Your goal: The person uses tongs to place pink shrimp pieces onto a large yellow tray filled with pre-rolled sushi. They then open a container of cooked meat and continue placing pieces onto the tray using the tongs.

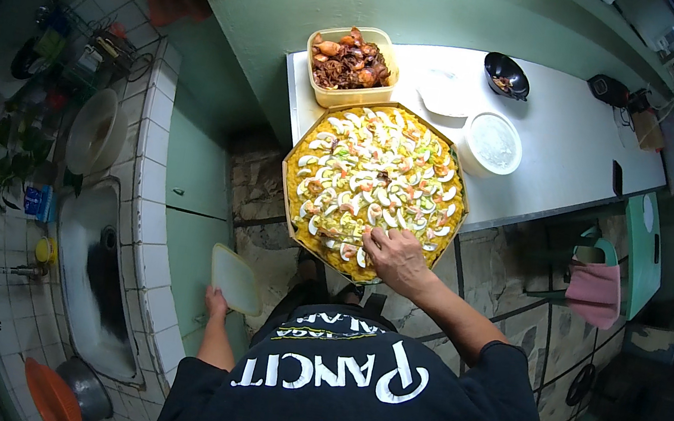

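Note:
A large octagonal tray (284,178) of yellow noodles (303,205) is in front of me, topped with egg wedges, shrimp and chopped greens. My right hand (396,257) is over the tray's near side, with its fingertips pinched together at the toppings. Whatever they hold is hidden. Low on my left, my left hand (215,301) grips the edge of a pale rectangular plastic lid (236,279), which hangs above the floor. Behind the noodles, a cream plastic tub (320,93) holds brown glazed meat (349,62).
The noodle tray overlaps the near edge of a white table (578,142). On this table stand a round white tub (492,143), a whitish container (444,93) and a black bowl (507,76). To the left is a tiled counter with a sink (100,288). A pink cloth (593,292) hangs at right.

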Demonstrator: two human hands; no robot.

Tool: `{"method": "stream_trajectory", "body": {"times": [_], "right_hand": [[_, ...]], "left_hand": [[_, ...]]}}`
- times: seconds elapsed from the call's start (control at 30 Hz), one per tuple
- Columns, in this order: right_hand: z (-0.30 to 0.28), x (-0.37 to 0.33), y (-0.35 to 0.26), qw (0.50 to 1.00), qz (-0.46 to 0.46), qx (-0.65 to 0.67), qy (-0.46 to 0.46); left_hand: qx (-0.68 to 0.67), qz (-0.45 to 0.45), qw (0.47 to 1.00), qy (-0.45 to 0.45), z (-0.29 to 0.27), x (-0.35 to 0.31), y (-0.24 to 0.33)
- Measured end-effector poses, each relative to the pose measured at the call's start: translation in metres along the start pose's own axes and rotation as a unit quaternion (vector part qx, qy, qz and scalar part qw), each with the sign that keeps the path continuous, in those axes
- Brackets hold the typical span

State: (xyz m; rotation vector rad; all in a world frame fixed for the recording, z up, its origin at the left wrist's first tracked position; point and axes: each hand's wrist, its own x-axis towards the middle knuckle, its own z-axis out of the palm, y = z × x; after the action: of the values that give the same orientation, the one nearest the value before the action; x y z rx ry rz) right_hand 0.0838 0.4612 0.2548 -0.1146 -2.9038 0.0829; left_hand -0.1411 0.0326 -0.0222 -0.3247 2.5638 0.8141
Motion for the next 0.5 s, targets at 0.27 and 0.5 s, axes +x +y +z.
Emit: {"method": "stream_trajectory", "body": {"times": [0.27,0.5], "right_hand": [[0.000,-0.006,0.014,0.980,0.145,0.132,-0.030],[0.008,-0.014,0.019,0.945,0.222,0.242,-0.008]], "left_hand": [[-0.029,-0.022,0.999,-0.011,-0.015,-0.016,0.011],[0.000,0.013,1.000,0.002,-0.015,-0.008,0.025]]}}
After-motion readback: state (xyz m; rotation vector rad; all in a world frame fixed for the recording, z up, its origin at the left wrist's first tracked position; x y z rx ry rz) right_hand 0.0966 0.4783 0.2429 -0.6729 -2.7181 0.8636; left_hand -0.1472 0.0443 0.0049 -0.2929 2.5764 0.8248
